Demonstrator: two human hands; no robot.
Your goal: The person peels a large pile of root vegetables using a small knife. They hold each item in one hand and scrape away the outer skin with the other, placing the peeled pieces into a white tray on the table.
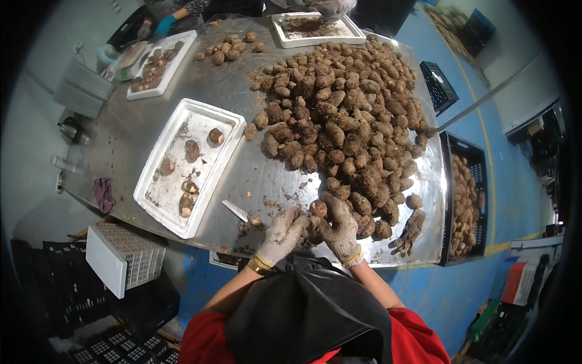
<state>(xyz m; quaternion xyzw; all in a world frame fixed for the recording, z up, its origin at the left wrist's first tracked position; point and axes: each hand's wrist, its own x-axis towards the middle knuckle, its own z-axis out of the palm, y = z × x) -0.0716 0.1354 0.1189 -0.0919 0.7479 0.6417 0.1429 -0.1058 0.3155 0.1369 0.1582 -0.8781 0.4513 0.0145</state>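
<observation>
My right hand (340, 224), in a soiled knit glove, grips a small taro corm (318, 209) with its cut reddish end showing. My left hand (284, 231), gloved alike, curls close beside it; whether its fingers hold anything is unclear. Dark root scraps lie about the hands. Left of my left hand, a pale knife blade (235, 211) rests on the metal table (268, 182). Beyond my right hand rises a large heap of hairy brown taro corms (345, 123). On the left, a white foam tray (144, 193) holds several partly trimmed corms (192, 150).
A dirty glove (411, 231) lies near the front right edge. A black crate (483, 182) of corms stands beyond that edge. Another foam tray (169, 75) sits at far left. Across the table, a co-worker's gloved hand (329, 8) is over a debris-filled tray (284, 43).
</observation>
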